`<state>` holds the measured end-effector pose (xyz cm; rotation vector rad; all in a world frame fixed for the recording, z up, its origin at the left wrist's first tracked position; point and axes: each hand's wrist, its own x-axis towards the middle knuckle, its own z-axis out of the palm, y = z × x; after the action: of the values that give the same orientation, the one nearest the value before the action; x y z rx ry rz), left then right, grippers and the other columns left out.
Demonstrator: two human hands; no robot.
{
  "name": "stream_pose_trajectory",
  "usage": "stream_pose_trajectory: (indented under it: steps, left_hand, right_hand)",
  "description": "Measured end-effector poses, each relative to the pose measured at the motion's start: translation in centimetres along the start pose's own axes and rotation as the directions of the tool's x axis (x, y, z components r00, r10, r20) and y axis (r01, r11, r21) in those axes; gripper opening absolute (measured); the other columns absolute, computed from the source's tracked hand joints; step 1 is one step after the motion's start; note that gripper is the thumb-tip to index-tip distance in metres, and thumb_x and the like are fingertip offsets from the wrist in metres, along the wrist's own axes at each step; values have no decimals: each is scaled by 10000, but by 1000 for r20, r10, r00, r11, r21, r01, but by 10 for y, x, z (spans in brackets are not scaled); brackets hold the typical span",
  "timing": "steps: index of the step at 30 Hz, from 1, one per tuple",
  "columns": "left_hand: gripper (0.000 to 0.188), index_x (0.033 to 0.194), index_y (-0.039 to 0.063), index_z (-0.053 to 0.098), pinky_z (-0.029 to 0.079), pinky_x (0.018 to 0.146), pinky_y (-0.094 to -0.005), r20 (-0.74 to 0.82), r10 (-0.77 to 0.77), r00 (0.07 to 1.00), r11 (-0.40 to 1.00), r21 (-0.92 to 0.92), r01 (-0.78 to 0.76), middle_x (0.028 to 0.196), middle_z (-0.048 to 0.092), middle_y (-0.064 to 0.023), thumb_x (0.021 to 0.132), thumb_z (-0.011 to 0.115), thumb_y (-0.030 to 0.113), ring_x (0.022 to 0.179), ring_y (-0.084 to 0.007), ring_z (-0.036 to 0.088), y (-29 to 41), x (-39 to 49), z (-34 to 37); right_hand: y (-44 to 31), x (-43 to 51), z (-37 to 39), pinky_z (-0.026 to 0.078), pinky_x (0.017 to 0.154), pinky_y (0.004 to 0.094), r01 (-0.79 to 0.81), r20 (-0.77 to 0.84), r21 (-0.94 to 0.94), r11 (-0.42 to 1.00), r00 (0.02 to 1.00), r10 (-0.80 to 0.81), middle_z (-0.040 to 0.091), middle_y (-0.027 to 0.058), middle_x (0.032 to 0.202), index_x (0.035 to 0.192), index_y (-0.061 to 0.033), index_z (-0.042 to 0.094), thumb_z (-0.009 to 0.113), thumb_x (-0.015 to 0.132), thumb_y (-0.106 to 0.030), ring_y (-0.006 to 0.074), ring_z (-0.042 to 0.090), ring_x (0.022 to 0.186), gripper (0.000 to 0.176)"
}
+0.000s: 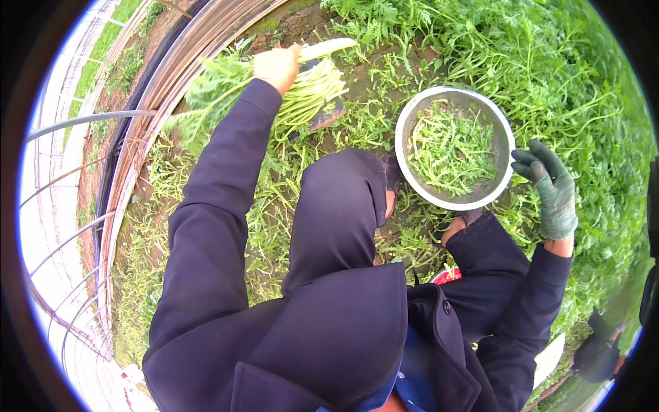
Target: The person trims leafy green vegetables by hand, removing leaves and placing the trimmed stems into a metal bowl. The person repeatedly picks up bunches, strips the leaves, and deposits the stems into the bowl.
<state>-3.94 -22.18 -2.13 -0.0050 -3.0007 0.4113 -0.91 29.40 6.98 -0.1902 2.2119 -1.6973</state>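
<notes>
My bare left hand (pixel 276 67) is closed around a leafy green stalk with a thick pale stem (pixel 327 48), over a pile of cut greens (pixel 316 90). The pile's pale stems point right and its leaves lie to the left. Under it shows part of a dark flat thing (pixel 327 117), its kind unclear. At the right, my right hand (pixel 545 177), in a green coated work glove, has its fingers spread beside the rim of a round metal basin (pixel 507 121). Loose green leaves and trimmings (pixel 453 149) lie in the basin. Nothing shows in the glove.
Dense feathery-leaved greens (pixel 566 92) grow along the top and right. Trimmings litter the soil around my legs. Plastic sheeting (pixel 170 67) and curved greenhouse poles (pixel 92 118) stand at the left. A red container (pixel 447 276) is partly hidden by my leg. Another person (pixel 597 350) is at lower right.
</notes>
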Motion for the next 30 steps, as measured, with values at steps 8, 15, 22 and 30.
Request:
stream_pose_trajectory:
  steps: [8, 15, 22, 30]
  left_hand:
    - [213, 990, 203, 691, 492, 674, -430, 28, -128, 991, 960, 252, 117, 839, 691, -55, 909, 495, 178, 778, -240, 692, -50, 33, 25]
    - [183, 1024, 218, 669, 413, 859, -488, 152, -306, 940, 948, 138, 286, 942, 688, -59, 891, 557, 275, 923, -260, 653, -35, 43, 113]
    - [546, 1211, 199, 627, 466, 916, -395, 334, -184, 924, 902, -317, 294, 1060, 681, -111, 727, 742, 423, 1024, -283, 636, -56, 27, 160]
    - [489, 1183, 152, 652, 488, 861, -425, 264, -201, 943, 916, -291, 277, 1010, 693, -151, 788, 705, 436, 944, -313, 658, -71, 29, 152]
  right_hand:
    - [6, -1, 3, 486, 932, 337, -68, 91, -62, 996, 993, 73, 654, 172, 1132, 1309, 80, 474, 679, 896, -223, 216, 632, 1045, 552]
    - [10, -2, 3, 485, 938, 334, -140, 86, -132, 981, 985, 152, 669, 148, 1114, 1283, 60, 510, 692, 864, -161, 197, 627, 1058, 508]
    - [12, -1, -7, 491, 934, 343, -146, 49, -206, 968, 986, 159, 680, 151, 1092, 1255, 67, 535, 713, 832, -170, 211, 640, 1043, 517]
    - [19, -1, -12, 499, 919, 347, -187, 71, -226, 956, 976, 208, 688, 146, 1069, 1248, 65, 544, 727, 816, -175, 216, 648, 1025, 527]
